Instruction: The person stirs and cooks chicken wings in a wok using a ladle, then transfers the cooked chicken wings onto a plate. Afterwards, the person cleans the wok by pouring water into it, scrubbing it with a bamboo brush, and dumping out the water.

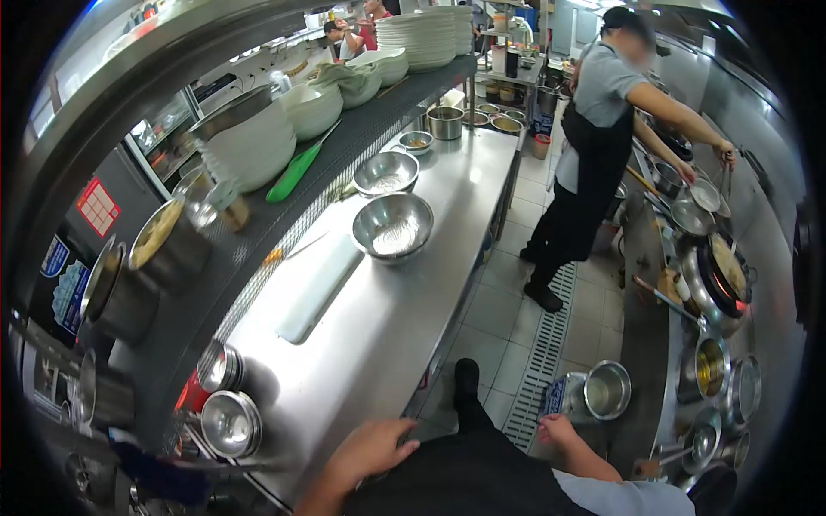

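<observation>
My left hand (374, 449) is open, palm down, thumb and fingers apart, at the near right edge of the steel table (379, 335), beside my black apron. I cannot tell whether it touches the table. My right hand (561, 430) is low at my other side with its fingers curled in; nothing shows in it. Nearest to it is a steel pot (607, 391) standing low by a printed box (564, 394). Farther up the table are a steel mixing bowl (392, 227), a second bowl (385, 175) behind it, and a long white cutting board (320, 292).
A co-worker (594, 138) in a black apron handles pans at the stove counter on the right. A wok (718, 271) and several pans line it. A floor drain (542, 361) runs between. The left shelf (331, 138) holds plates and pots; stacked small bowls (231, 423) stand below.
</observation>
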Demonstrator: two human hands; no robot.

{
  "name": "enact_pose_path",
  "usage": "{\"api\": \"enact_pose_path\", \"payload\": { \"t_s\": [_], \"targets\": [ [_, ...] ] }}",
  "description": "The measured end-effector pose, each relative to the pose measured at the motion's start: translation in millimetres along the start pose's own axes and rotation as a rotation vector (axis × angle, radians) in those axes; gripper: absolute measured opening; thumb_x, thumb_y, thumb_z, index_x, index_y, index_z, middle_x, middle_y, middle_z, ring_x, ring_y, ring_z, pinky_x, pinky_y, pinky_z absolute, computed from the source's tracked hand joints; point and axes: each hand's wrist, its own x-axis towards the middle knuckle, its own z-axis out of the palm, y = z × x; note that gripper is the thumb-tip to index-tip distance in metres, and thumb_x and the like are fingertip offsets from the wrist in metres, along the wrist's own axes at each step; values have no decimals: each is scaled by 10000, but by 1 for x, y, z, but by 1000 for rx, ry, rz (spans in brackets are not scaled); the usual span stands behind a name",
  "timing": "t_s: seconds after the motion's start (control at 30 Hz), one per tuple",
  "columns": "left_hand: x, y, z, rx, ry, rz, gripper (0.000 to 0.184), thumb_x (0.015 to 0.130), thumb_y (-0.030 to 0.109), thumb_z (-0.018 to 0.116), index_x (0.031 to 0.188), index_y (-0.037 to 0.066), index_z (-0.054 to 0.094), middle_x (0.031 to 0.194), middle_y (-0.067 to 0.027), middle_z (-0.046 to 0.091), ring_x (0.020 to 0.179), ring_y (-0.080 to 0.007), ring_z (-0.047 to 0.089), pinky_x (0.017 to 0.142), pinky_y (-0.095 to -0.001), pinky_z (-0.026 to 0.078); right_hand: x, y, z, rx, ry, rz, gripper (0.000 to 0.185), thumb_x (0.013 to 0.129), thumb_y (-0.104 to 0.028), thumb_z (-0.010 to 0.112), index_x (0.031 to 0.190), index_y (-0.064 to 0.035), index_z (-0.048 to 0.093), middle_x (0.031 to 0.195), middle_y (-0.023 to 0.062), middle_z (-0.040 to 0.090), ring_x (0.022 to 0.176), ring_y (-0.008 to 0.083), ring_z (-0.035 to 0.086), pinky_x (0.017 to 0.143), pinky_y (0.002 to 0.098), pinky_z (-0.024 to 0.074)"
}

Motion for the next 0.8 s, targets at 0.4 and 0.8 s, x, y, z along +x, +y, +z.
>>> {"api": "enact_pose_path", "payload": {
  "t_s": [0.4,0.8],
  "targets": [
    [175,-58,-130,-121,-131,-756,466,895,351,595,1245,44,567,1114,-213,649,1059,-380,609,929,-452,471,270,-596,93,-140,94,-923,347,888,-285,609,1127,-37,652,892,163,674,864,268,656,779,361,508],
    [141,-98,-80,-267,-5,-1134,480,899,357,602,1316,128,540,1134,-161,659,1015,-344,639,888,-439,496,457,-815,209,-640,343,-966,461,886,-259,574,1315,-113,491,1104,219,619,1053,391,593,909,436,479]
  ]
}}
